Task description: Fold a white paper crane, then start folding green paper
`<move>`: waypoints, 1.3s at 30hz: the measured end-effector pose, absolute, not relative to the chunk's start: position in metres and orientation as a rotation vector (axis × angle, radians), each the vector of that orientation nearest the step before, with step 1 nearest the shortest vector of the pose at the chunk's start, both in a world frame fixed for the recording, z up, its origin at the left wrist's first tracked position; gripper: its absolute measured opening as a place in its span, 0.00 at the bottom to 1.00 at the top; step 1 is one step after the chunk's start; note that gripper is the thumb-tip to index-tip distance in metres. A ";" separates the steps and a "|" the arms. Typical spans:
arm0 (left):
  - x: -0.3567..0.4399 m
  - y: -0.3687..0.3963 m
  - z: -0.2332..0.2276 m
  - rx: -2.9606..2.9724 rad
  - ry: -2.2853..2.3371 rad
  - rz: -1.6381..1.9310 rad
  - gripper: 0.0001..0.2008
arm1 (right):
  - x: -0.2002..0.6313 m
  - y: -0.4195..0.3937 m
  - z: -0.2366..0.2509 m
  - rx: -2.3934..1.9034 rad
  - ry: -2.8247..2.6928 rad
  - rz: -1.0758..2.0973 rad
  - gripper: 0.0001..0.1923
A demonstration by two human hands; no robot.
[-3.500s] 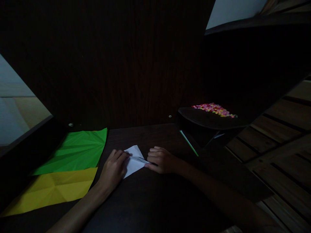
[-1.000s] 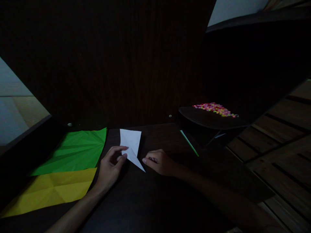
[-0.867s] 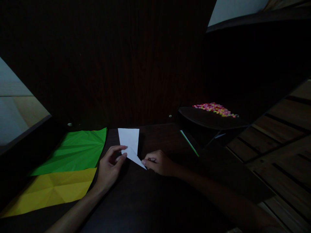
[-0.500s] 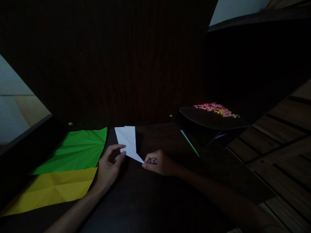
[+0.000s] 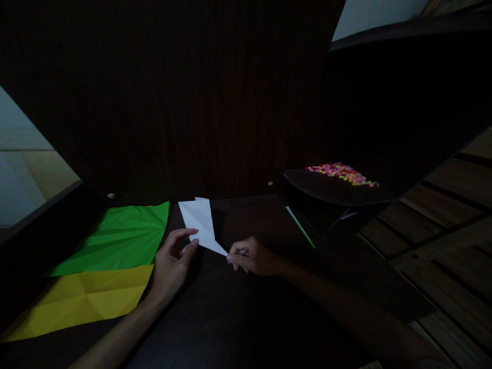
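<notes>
A folded white sheet of paper (image 5: 200, 218) is held between both hands above the dark tabletop. Its broad part points away from me, and a thin pointed tip reaches right. My left hand (image 5: 175, 256) pinches the lower left edge between thumb and fingers. At the tip, my right hand (image 5: 249, 256) closes thumb and fingertips on the narrow point. Left of my left hand lie a creased green sheet (image 5: 119, 238) and a creased yellow sheet (image 5: 88, 297), the green one farther back.
A pile of small pink, red and yellow pieces (image 5: 342, 173) sits on a dark corner shelf (image 5: 326, 192) at the right. Below it, a thin green and white strip (image 5: 300, 226) lies on the tabletop. A dark wooden panel (image 5: 192, 102) rises behind; a slatted wooden surface (image 5: 453, 205) is at far right.
The broad part of the white paper has tilted slightly left, and its top flap has shifted. My right hand's fingers have changed their pinch on the tip; my left hand has hardly moved.
</notes>
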State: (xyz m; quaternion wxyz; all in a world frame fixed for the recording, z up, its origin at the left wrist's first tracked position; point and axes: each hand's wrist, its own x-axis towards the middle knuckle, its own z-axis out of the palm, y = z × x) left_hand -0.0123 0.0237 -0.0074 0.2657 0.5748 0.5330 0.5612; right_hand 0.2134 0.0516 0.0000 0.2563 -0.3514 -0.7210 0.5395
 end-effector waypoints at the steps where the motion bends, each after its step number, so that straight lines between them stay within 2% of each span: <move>1: -0.012 0.023 -0.007 1.549 1.446 1.516 0.12 | 0.214 0.052 -0.001 -0.952 -1.961 1.460 0.10; 7: -0.012 0.024 -0.003 1.496 1.418 1.498 0.13 | 0.215 0.052 0.000 -0.932 -1.948 1.441 0.13; 13: -0.006 0.022 -0.003 1.318 1.153 1.485 0.14 | 0.212 0.059 -0.006 -0.863 -1.731 1.630 0.20; 19: 0.003 0.015 -0.001 1.184 0.949 1.382 0.20 | 0.205 0.059 -0.013 -0.831 -1.588 1.764 0.20; 25: 0.008 0.012 -0.005 1.215 0.923 1.297 0.24 | 0.202 0.054 -0.017 -0.825 -1.465 1.853 0.33; 31: 0.010 0.010 -0.001 1.280 1.033 1.258 0.20 | 0.202 0.054 -0.015 -0.838 -1.407 1.771 0.40; 39: 0.005 0.014 -0.001 1.615 1.184 1.289 0.06 | 0.203 0.056 -0.013 -0.833 -1.303 1.724 0.46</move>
